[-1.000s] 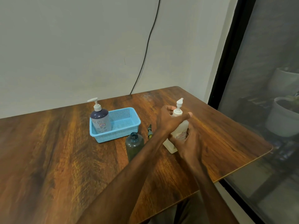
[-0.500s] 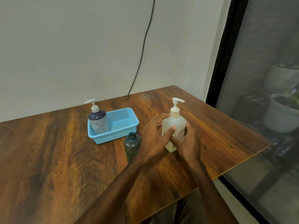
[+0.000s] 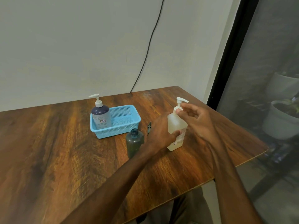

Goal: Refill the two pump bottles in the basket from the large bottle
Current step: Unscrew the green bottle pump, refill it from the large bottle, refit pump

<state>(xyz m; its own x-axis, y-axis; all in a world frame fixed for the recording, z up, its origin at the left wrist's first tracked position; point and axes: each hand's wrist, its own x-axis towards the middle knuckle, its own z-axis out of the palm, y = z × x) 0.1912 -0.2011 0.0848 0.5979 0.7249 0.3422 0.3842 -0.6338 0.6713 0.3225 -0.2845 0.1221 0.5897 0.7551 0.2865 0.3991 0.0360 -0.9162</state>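
A cloudy white pump bottle (image 3: 175, 126) stands upright on the wooden table (image 3: 64, 151), right of centre. My left hand (image 3: 160, 133) grips its body from the left, thumb across the label. My right hand (image 3: 196, 122) comes in from the right, and its fingertips pinch the collar under the white pump head. A purple pump bottle (image 3: 101, 118) stands in the left end of the light blue basket (image 3: 127, 125). In front of the basket stands a dark teal bottle (image 3: 134, 143) with an open neck and no pump. Its dark pump piece (image 3: 149, 127) lies on the table behind it.
The table's right edge (image 3: 252, 159) runs close to the white bottle, with a dark glass door and plant pots (image 3: 281, 123) beyond it. A black cable (image 3: 145, 60) hangs down the wall behind the table.
The white bottle went from tilted to upright on the table. My left hand dropped from the pump to the body. My right hand rose from the body to the pump collar.
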